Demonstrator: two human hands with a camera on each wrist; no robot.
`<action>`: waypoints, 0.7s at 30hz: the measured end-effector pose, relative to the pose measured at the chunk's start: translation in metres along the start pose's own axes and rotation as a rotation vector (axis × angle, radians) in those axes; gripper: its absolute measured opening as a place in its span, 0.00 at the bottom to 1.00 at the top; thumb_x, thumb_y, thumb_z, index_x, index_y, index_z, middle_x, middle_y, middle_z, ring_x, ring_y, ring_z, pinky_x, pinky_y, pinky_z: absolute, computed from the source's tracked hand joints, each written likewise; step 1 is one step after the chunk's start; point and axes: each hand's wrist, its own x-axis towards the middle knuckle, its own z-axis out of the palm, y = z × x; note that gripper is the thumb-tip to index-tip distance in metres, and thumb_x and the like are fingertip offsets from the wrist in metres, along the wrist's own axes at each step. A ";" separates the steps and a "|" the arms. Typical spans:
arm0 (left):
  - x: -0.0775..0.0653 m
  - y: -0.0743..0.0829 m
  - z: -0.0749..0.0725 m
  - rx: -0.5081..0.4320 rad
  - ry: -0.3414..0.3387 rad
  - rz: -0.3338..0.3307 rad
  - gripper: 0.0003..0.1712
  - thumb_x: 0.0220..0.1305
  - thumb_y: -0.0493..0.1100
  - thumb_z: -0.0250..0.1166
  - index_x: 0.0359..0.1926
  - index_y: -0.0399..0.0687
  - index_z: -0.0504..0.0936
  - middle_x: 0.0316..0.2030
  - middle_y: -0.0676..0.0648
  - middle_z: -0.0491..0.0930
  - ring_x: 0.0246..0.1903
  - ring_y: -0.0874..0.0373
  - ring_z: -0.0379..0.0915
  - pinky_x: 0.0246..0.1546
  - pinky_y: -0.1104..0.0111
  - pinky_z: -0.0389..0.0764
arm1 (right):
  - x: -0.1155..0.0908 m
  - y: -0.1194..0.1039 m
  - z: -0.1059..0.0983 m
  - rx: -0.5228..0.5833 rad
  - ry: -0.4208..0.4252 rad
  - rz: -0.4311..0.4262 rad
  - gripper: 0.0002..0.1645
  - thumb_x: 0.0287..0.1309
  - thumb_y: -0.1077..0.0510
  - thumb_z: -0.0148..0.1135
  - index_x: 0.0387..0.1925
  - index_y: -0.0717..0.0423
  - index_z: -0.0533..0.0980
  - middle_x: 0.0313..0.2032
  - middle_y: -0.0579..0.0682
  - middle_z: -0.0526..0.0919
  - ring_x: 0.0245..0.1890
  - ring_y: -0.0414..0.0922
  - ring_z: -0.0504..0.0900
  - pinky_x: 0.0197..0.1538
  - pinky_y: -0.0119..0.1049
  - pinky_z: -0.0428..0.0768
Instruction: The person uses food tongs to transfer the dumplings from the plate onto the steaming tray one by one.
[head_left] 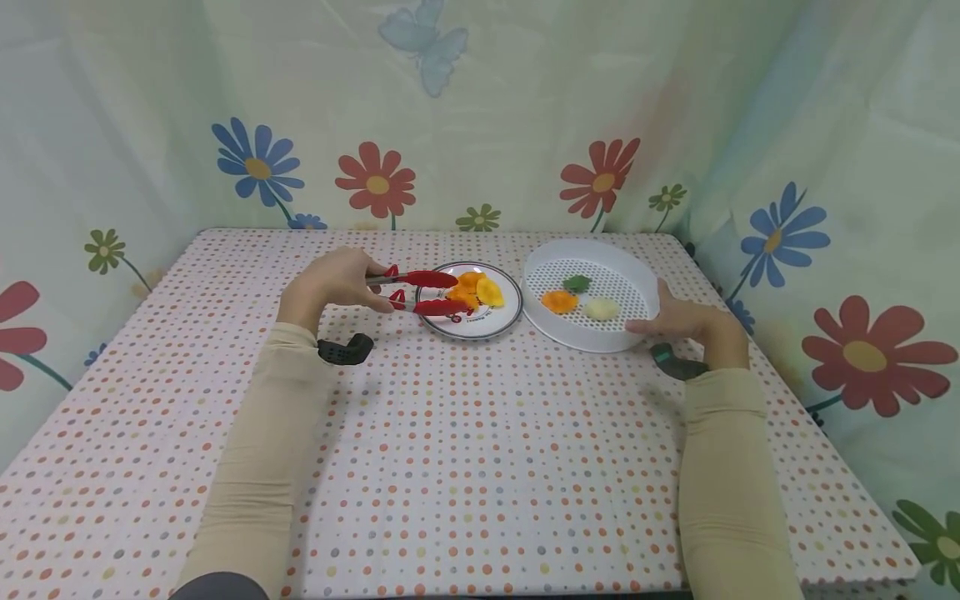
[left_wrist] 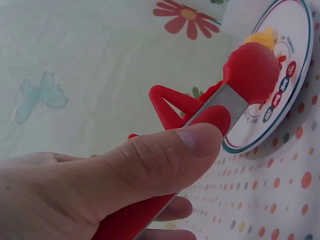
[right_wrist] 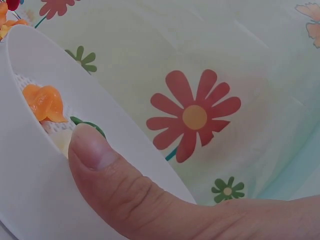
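Pale green sheeting printed with large flowers and a blue butterfly (head_left: 423,42) hangs behind a table covered in a dotted tablecloth (head_left: 465,458). On the left, the left hand (head_left: 333,279) holds red-and-metal tongs (head_left: 441,307), its thumb pressed along one arm and its fingers clamped round them. The tongs' two red heads stand apart over the left part of a round, dark-rimmed plate (head_left: 480,335) at the far middle; whether they touch the food, I cannot tell. Orange pieces (head_left: 468,282) and a yellow piece (head_left: 490,292) lie on the plate. Just right of it sits a white perforated steamer basket (head_left: 585,340) holding an orange piece (head_left: 559,302), a green piece (head_left: 577,284) and a pale piece (head_left: 602,309). At its near right side, the right hand (head_left: 681,319) grips the wall, thumb and fingers spread around the outside; some fingertips are hidden.
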 end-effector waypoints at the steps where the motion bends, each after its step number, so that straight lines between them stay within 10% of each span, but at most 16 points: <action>1: 0.000 0.000 0.000 -0.003 -0.001 0.000 0.39 0.44 0.55 0.77 0.59 0.49 0.77 0.33 0.49 0.83 0.41 0.51 0.71 0.39 0.59 0.74 | 0.000 0.000 0.000 -0.003 -0.001 0.003 0.78 0.54 0.36 0.62 0.63 0.62 0.08 0.68 0.74 0.20 0.68 0.72 0.24 0.64 0.71 0.37; 21: 0.012 -0.002 0.013 -0.050 -0.083 -0.031 0.42 0.45 0.60 0.74 0.61 0.49 0.75 0.33 0.47 0.86 0.35 0.51 0.80 0.43 0.56 0.72 | 0.001 -0.001 0.000 0.012 -0.010 -0.010 0.77 0.54 0.37 0.62 0.63 0.60 0.08 0.69 0.73 0.22 0.68 0.72 0.25 0.63 0.72 0.36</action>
